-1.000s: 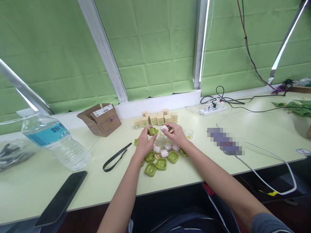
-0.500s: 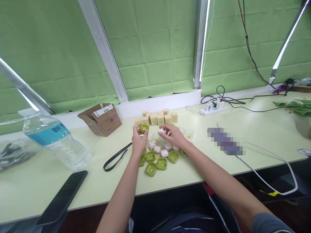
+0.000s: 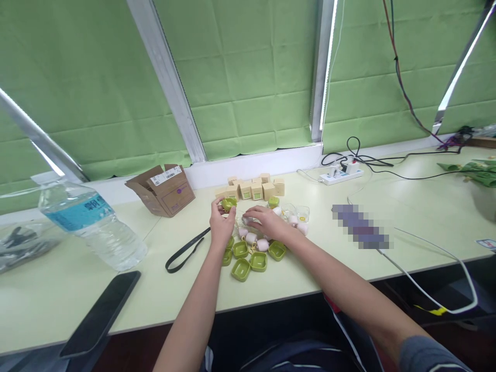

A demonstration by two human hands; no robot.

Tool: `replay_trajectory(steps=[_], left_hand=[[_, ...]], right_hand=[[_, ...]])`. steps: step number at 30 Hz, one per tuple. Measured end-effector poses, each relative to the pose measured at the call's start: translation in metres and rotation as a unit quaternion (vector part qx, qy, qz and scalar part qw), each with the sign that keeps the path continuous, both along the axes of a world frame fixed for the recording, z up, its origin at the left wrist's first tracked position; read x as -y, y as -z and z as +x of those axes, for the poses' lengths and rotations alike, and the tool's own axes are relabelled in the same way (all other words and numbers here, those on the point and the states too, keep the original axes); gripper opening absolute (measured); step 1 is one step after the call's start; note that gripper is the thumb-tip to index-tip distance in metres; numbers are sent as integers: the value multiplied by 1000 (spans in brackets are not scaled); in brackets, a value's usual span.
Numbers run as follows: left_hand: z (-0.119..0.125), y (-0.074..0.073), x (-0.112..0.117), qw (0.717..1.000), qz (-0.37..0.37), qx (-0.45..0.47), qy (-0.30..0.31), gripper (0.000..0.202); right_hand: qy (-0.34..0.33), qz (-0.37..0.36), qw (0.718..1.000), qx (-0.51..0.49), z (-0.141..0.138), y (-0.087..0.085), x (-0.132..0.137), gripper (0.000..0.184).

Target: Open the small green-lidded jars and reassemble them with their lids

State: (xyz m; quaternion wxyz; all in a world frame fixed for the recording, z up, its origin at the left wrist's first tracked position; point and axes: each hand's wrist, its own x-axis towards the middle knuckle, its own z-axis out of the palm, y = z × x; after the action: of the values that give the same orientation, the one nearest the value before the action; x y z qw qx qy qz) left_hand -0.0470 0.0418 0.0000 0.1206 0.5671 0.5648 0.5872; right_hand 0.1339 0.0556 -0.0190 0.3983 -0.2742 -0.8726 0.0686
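Observation:
My left hand [image 3: 220, 223] is raised a little over the table and pinches a small green case [image 3: 229, 203] between thumb and fingers. My right hand [image 3: 263, 221] lies low over a heap of small white cases [image 3: 256, 238], its fingers curled down onto one of them; whether it grips that case is hidden. Several open green cases [image 3: 241, 268] lie in front of both hands. A row of small tan boxes [image 3: 251, 189] stands behind them.
A tilted water bottle [image 3: 91, 226] and a dark phone [image 3: 101, 312] lie at the left. A cardboard box [image 3: 163, 190] and a black strap [image 3: 185, 250] are left of the hands. A power strip [image 3: 339, 176] with cables and a white cord [image 3: 434, 297] are at the right.
My left hand carried the green case away from the right hand to the left. My right hand dropped from holding a white case up to resting on the heap.

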Motion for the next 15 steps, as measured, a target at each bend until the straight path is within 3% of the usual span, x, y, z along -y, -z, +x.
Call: replay_trajectory(steps=[15], left_hand=[[4,-3,5,1000,-9,-14,12,46]], right_hand=[[81,-2,990,119,-13,-9,8,14]])
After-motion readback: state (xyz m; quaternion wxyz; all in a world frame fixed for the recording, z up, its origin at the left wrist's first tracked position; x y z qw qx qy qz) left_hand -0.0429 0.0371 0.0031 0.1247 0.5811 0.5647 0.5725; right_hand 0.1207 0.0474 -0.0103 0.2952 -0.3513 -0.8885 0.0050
